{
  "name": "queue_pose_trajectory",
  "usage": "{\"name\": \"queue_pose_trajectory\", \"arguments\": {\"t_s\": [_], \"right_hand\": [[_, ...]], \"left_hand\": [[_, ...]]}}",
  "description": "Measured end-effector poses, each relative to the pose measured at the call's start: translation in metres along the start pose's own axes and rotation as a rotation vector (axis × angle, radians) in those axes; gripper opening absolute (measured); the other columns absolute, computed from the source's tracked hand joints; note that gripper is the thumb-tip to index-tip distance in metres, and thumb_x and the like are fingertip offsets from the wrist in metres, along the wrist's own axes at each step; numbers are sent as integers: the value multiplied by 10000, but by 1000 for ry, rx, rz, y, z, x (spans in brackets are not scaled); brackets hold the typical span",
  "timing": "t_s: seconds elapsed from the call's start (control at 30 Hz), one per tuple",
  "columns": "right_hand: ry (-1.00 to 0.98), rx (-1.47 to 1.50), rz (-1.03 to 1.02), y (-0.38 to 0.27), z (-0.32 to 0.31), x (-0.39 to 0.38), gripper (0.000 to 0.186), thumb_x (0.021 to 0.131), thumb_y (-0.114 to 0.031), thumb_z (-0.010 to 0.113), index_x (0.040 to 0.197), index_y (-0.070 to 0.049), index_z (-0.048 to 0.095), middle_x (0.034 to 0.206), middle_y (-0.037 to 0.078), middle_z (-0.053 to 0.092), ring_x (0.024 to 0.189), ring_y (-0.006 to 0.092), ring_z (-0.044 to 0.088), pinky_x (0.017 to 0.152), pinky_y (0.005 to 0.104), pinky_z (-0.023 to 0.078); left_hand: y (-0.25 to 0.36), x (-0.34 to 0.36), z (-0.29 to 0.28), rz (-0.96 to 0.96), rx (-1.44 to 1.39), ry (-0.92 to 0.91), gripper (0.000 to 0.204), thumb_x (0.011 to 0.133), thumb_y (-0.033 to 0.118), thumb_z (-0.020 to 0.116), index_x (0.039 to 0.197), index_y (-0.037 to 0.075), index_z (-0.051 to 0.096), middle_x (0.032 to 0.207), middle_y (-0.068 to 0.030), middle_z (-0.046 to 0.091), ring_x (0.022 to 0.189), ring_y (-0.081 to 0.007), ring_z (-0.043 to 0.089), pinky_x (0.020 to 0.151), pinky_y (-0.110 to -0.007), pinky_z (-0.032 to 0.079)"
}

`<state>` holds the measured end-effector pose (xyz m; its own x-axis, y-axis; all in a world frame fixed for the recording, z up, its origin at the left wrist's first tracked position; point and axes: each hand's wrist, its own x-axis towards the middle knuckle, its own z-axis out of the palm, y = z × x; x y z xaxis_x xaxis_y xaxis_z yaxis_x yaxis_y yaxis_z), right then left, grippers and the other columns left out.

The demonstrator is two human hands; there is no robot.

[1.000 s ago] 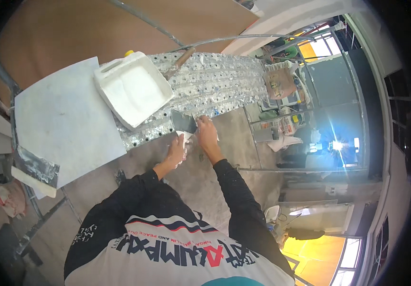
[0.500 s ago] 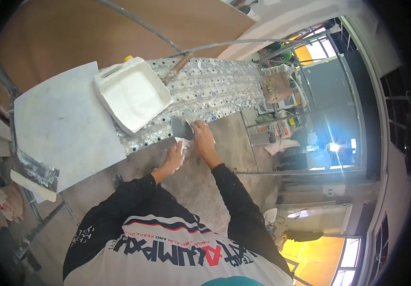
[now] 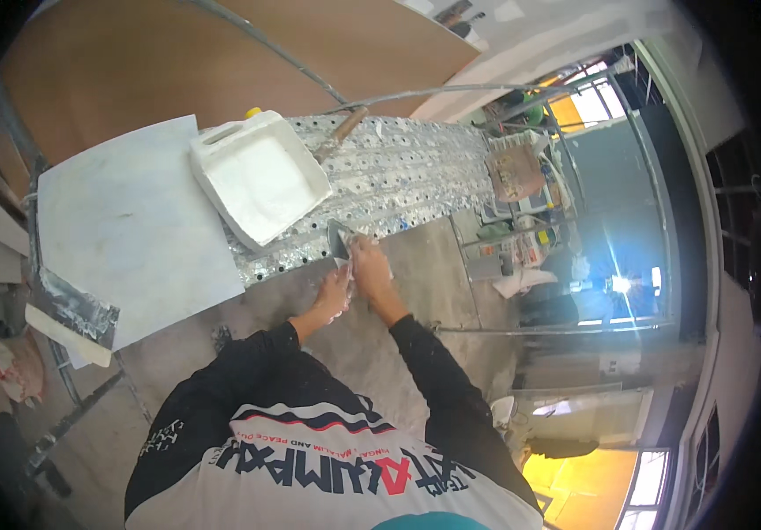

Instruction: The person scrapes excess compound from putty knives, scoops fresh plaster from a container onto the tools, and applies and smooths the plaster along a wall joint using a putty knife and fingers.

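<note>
A putty knife (image 3: 337,240) with a dark, wide blade is held in front of me at the plank's near edge, its blade pointing away. My left hand (image 3: 335,293), smeared with white, is closed around the lower end, and the handle is hidden. Closed fingers of my right hand (image 3: 372,269) press against the blade's right side, also white-smeared. Just beyond to the left, a cut-open white jug (image 3: 261,179) holds smooth white compound. Behind that jug lies a scraper with a wooden handle (image 3: 343,131).
A perforated metal scaffold plank (image 3: 398,168) carries the jug and a white board (image 3: 129,230). At its left end rests a wide, plaster-caked blade (image 3: 76,305). A brown bag (image 3: 516,170) stands at the far right end. Scaffold tubes (image 3: 566,329) run along the right.
Both hands have drawn closer together. The knife's blade has turned, showing a narrower face. The whole view has shifted slightly, so the plank and jug appear lower and further right.
</note>
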<state>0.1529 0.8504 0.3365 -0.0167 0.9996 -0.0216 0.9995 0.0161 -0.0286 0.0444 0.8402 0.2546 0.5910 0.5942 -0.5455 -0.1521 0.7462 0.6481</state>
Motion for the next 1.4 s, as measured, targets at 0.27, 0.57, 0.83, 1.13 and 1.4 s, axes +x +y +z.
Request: {"name": "queue_pose_trajectory", "arguments": {"t_s": [0.27,0.57,0.83,1.13,1.4], "right_hand": [[176,39,-152,6,-8,36,372,805,-37,574,1174,7,598,1083,204,589,975,393,606,825,454,508],[152,-16,-171,-14,7,-12,315,814,-55,559,1120,19,569,1109,211,569,1036,383,580,851,442,490],[251,90,-80,59,-14,33,248,805,-24,554,1049,-28,603,1116,214,596,1028,409,587,849,464,485],[496,1362,597,142,-36,9,364,828,-116,798,1068,89,616,990,114,683,854,188,655,732,325,522],[264,1262,620,189,64,-20,480,826,-303,782,1130,51,672,983,125,730,865,231,690,806,378,534]], "left_hand": [[-6,9,-6,-13,-86,-86,393,1041,476,426,1055,100,541,649,-20,471,436,-123,438,350,-292,304],[-13,13,-6,194,67,40,397,1045,452,411,1109,89,560,683,-33,536,442,-124,479,389,-290,398],[-3,-11,-13,75,26,-96,426,1020,522,448,1106,113,533,658,-6,511,412,-107,427,355,-273,340],[-12,-94,-99,102,185,-123,345,1063,357,448,1116,47,589,798,-10,574,617,-77,495,525,-254,396],[-15,-131,-107,55,399,180,410,1067,339,417,1120,-29,589,932,-126,649,878,-243,606,820,-341,473]]}}
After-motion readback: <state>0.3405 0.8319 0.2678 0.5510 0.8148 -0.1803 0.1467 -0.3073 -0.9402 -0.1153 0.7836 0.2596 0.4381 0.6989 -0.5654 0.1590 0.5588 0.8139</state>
